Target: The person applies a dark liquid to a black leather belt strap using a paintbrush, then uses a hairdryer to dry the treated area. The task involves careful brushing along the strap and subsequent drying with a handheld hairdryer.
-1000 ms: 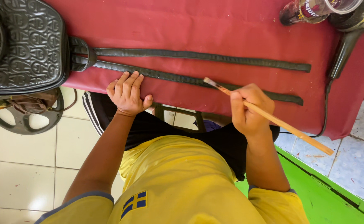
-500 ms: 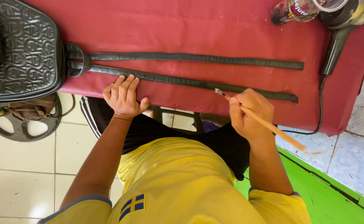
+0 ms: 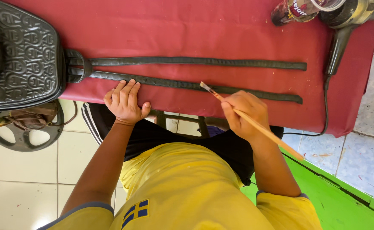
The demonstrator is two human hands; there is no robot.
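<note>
Right hand pinches brush (bristles on strap).

1. The person wears a bright yellow short-sleeved shirt, loose over the chest and belly.
2. Each sleeve ends in a thin grey-blue hem band; the left sleeve and the right sleeve both stop above the elbow.
3. A small blue patch crossed by yellow bars sits low on the shirt front.
4. Below the shirt are black shorts, with white stripes running down the left side.
5. Both forearms, the left hand and the right hand are bare, without rings, watch or gloves.
</note>
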